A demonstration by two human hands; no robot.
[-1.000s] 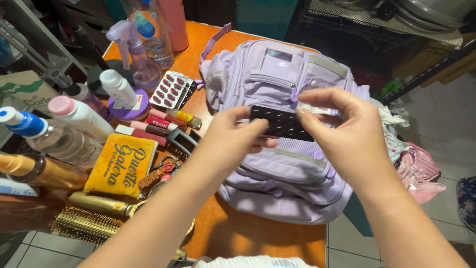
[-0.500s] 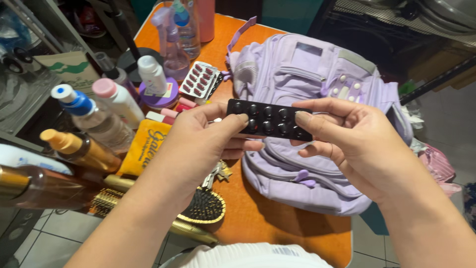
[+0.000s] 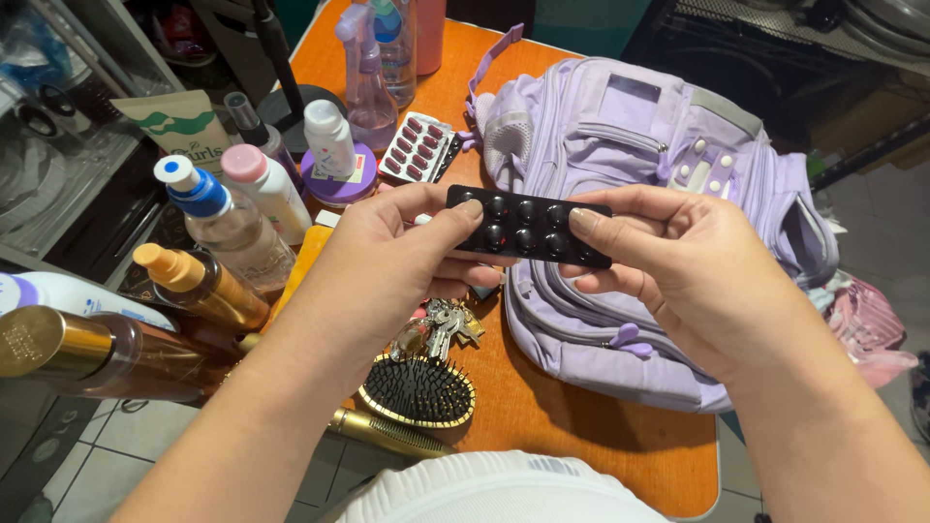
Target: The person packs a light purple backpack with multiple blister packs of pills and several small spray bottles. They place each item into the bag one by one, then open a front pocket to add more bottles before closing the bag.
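Left hand (image 3: 392, 254): we are pinching the black pill strip (image 3: 528, 225) at its left end
Right hand (image 3: 693, 273): we are grasping its right end, above the purple backpack (image 3: 659, 155)

The left hand (image 3: 387, 261) covers the near left end of the black pill strip (image 3: 528, 226), and both forearms run out of the bottom edge. Behind that hand, most of the keys (image 3: 441, 327) and the yellow tube (image 3: 302, 260) are hidden. The table's (image 3: 581, 426) left edge is buried under bottles. The gold bottle (image 3: 87, 353) is cut off at the left edge.
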